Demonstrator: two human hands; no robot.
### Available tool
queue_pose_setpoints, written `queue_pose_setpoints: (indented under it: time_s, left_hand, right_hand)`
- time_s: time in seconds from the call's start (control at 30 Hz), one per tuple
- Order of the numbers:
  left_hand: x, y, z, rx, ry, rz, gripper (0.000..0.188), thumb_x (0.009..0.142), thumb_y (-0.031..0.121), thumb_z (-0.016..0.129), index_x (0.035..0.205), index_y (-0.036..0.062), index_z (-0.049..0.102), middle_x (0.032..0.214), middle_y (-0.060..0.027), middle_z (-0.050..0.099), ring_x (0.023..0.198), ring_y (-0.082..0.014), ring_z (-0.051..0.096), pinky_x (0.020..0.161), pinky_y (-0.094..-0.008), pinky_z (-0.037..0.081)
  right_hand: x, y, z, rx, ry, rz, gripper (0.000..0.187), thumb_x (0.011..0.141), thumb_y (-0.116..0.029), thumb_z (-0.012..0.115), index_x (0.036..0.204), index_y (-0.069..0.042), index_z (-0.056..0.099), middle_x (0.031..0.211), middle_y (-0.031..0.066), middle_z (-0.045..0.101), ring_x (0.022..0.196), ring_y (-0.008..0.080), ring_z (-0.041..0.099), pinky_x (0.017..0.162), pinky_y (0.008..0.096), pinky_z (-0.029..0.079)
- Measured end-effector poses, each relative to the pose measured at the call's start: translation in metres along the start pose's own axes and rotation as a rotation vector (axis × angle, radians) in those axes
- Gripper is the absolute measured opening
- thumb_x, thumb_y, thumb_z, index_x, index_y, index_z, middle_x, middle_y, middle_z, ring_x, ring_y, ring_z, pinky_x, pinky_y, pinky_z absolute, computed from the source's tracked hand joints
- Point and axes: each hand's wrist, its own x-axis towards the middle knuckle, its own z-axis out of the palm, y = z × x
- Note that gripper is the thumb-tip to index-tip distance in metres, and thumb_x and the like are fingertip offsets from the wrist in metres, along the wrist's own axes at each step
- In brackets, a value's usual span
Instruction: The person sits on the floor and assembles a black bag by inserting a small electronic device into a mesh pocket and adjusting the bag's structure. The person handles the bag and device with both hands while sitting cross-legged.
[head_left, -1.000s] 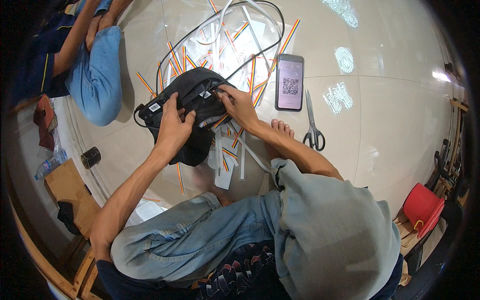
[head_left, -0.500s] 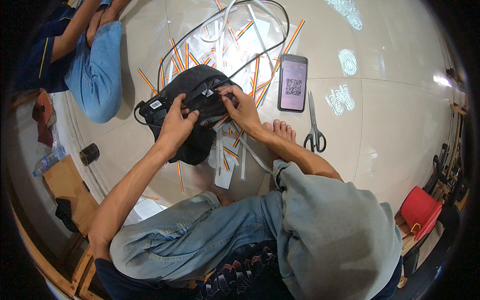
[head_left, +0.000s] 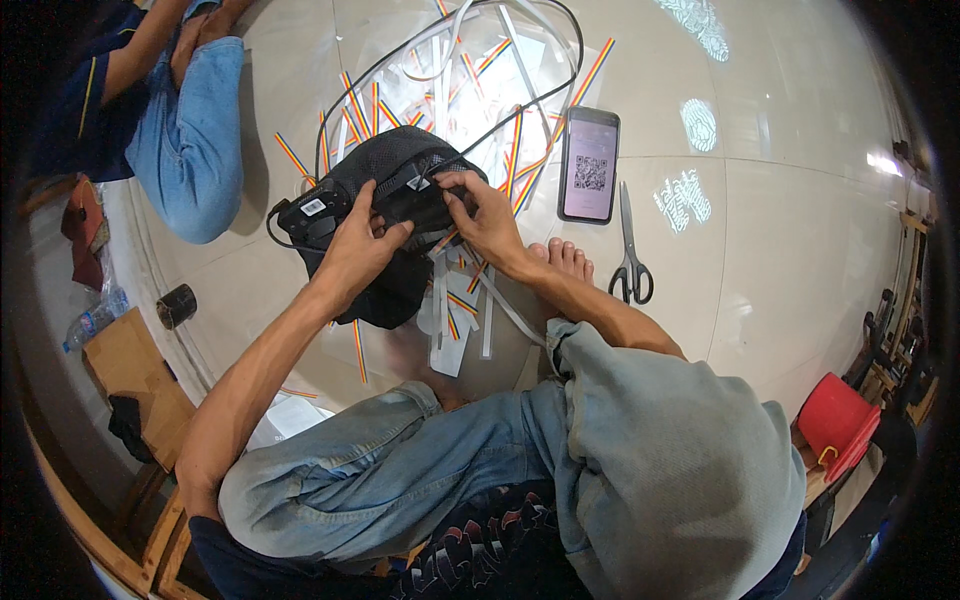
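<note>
A black mesh cap [head_left: 385, 158] lies before me above the floor, partly covered by my hands. My left hand [head_left: 362, 248] grips its near side, with the fingers on the black fabric and the thumb pointing right. On the right side of the cap, my right hand [head_left: 484, 218] pinches the edge between bent fingers and thumb; exactly what is between those fingertips is hidden. A small black device [head_left: 310, 210] with a white label sits at the cap's left side. From it a black cable [head_left: 352, 92] loops away over the far floor and back toward the cap.
Rainbow-striped strips [head_left: 593, 72] and white strips lie scattered beyond the cap. To the right are a phone [head_left: 590, 172] and black-handled scissors [head_left: 630, 268]. Another person's knee [head_left: 200, 150] is at far left. A dark cylinder [head_left: 177, 306] and a red container [head_left: 838, 425] stand farther out.
My left thumb has shifted slightly to the right over the fabric. The cap and my right hand stay almost where they were.
</note>
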Motion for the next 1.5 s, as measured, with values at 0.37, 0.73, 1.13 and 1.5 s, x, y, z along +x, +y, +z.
queue_pose_setpoints:
  time_s: [0.37, 0.73, 1.13, 1.5]
  left_hand:
    - [0.001, 0.012, -0.003, 0.014, -0.123, -0.028, 0.096, 0.097, 0.025, 0.070, 0.161, -0.0071, 0.005, 0.133, -0.0214, 0.062, 0.118, -0.0213, 0.060, 0.100, -0.0293, 0.047]
    - [0.003, 0.020, -0.004, 0.125, -0.131, -0.002, 0.097, 0.097, 0.024, 0.068, 0.157, -0.0161, 0.003, 0.121, -0.0201, 0.066, 0.106, -0.0199, 0.064, 0.090, -0.0281, 0.050]
    - [0.005, 0.019, -0.005, 0.024, -0.153, -0.023, 0.104, 0.092, 0.022, 0.072, 0.157, -0.0158, -0.001, 0.121, -0.0196, 0.065, 0.106, -0.0218, 0.063, 0.093, -0.0280, 0.049]
    - [0.001, 0.014, -0.002, -0.125, -0.154, -0.055, 0.102, 0.094, 0.020, 0.070, 0.161, -0.0080, -0.002, 0.132, -0.0210, 0.061, 0.114, -0.0232, 0.061, 0.100, -0.0302, 0.047]
  right_hand:
    - [0.001, 0.000, -0.002, 0.055, -0.023, 0.123, 0.023, 0.096, -0.007, 0.066, 0.118, -0.005, 0.065, 0.096, 0.0109, 0.071, 0.066, 0.0158, 0.058, 0.061, 0.0307, 0.047]
    - [0.006, -0.005, -0.003, -0.066, -0.052, 0.026, 0.024, 0.095, -0.007, 0.064, 0.120, -0.006, 0.063, 0.107, 0.0138, 0.072, 0.080, 0.0247, 0.068, 0.071, 0.0346, 0.052]
    - [0.011, -0.010, 0.001, -0.112, -0.046, 0.101, 0.020, 0.096, -0.010, 0.062, 0.116, -0.008, 0.062, 0.078, 0.0154, 0.065, 0.061, 0.0235, 0.059, 0.060, 0.0375, 0.047]
    - [0.005, 0.005, 0.003, 0.058, 0.007, 0.031, 0.019, 0.098, -0.004, 0.059, 0.117, -0.004, 0.062, 0.095, 0.0115, 0.071, 0.072, 0.0174, 0.064, 0.064, 0.0317, 0.050]
